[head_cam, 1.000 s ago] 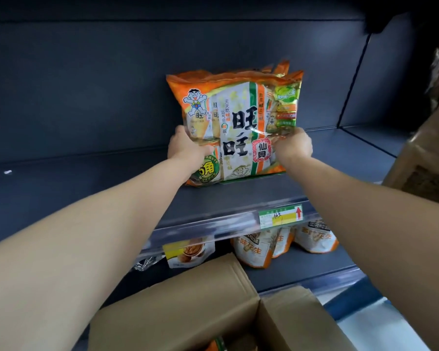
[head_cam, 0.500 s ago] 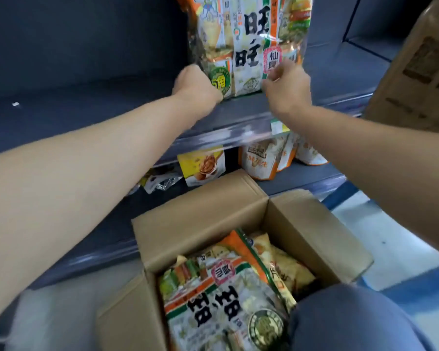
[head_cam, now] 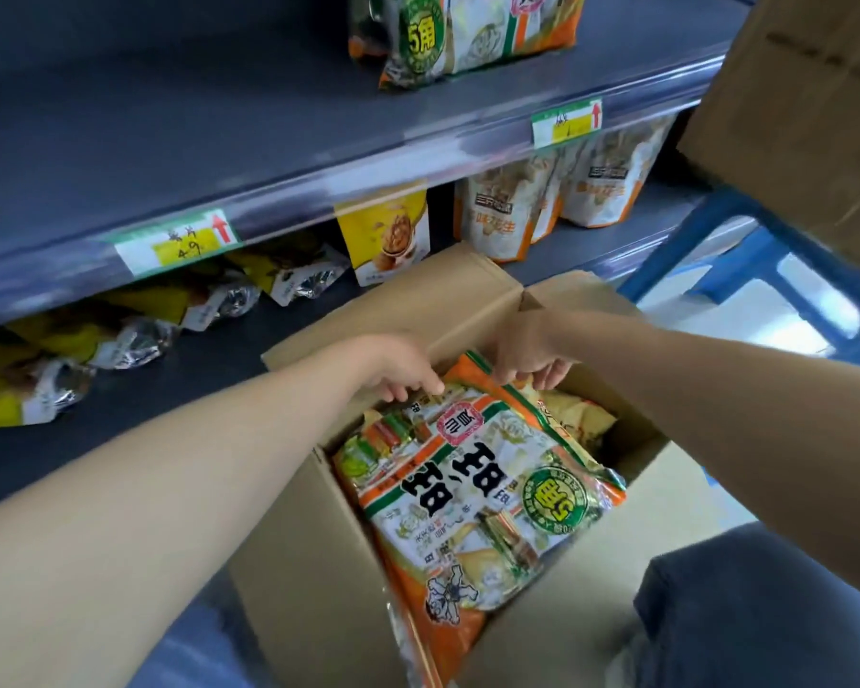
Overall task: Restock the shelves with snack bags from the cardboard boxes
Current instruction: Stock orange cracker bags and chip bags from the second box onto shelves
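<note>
An open cardboard box (head_cam: 319, 563) stands on the floor below the shelves, and an orange-and-white snack bag (head_cam: 477, 494) lies on top inside it. My left hand (head_cam: 403, 369) has its fingers curled over the bag's far edge on the left. My right hand (head_cam: 527, 355) hooks its fingers over the same edge at the far right corner, which is slightly raised. More bags (head_cam: 582, 414) lie underneath. On the grey upper shelf (head_cam: 219, 121) stand matching snack bags (head_cam: 463, 32), cut off by the top of the frame.
The lower shelf holds yellow bags (head_cam: 383, 235), orange-and-white peanut bags (head_cam: 507, 211) and toppled yellow packs (head_cam: 135, 330). A second cardboard box (head_cam: 805, 106) stands at the right on a blue stool (head_cam: 745, 250). My knee (head_cam: 765, 608) is at the bottom right.
Both hands have let go of the bags on the upper shelf and come down to the far edge of the top bag in the box. The view has tilted downward.
</note>
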Demonstrator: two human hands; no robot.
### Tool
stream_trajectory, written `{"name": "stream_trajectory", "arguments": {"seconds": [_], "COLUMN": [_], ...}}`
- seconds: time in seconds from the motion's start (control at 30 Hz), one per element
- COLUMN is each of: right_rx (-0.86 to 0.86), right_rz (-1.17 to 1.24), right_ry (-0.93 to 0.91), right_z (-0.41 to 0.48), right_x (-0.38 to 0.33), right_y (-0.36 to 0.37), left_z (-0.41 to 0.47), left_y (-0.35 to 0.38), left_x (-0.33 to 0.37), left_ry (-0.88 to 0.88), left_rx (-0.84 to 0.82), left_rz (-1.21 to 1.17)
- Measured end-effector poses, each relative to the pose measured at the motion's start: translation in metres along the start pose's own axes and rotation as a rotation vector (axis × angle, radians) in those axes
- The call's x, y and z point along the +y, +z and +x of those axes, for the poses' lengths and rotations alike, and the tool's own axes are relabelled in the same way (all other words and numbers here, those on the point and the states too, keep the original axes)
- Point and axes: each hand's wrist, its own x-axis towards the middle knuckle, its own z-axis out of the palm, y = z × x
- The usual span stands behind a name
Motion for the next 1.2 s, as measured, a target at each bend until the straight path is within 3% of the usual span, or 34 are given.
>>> {"name": "stream_trajectory", "arguments": {"seconds": [0.2, 0.47, 0.7, 0.87, 1.0, 1.2], "right_rx": [-0.094, -0.068, 0.163, 0.218, 0.203, 0.288], "right_rz": [-0.054, 0.047, -0.009, -0.166, -0.389, -0.29], "right_ry": [0.077, 0.079, -0.108, -0.184, -0.202, -0.198], "right_z": [0.001, 0.008, 0.01, 0.007, -0.009, -0.059], "right_x": [0.019, 0.035, 0.01, -0.01, -0.021, -0.031], "right_y": [0.031, 0.044, 0.032, 0.006, -0.024, -0.068], "left_z": [0.012, 0.028, 0.025, 0.008, -0.013, -0.05], "left_y": [0.017, 0.028, 0.026, 0.009, -0.009, -0.048], "left_x": [-0.014, -0.026, -0.019, -0.002, 0.023, 0.056], "left_ry": [-0.005, -0.072, 0.075, 0.209, 0.356, 0.491], "left_rx": [0.01, -0.067, 0.198, 0.301, 0.328, 0.536], "left_rz": [0.034, -0.046, 0.019, -0.155, -0.121, -0.056]}}
